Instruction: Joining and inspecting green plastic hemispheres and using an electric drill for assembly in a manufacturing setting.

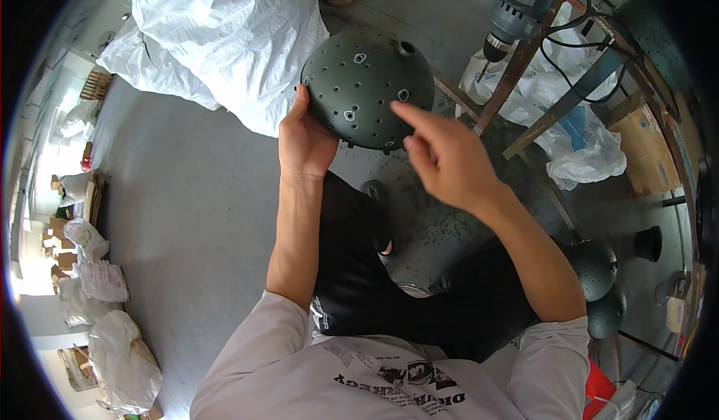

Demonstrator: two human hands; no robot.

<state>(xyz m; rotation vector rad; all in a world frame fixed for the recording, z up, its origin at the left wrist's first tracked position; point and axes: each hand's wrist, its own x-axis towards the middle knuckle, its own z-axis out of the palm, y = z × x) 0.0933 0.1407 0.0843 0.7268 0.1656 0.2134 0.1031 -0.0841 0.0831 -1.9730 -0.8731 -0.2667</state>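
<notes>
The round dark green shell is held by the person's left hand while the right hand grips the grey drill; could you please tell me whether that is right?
Not quite: the head view shows the right hand away from the grey drill, its index finger extended toward the round dark green shell, which the left hand does hold.

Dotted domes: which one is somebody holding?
The upper dome, gripped by the left hand; the other two sit apart from it, at lower right.
</notes>
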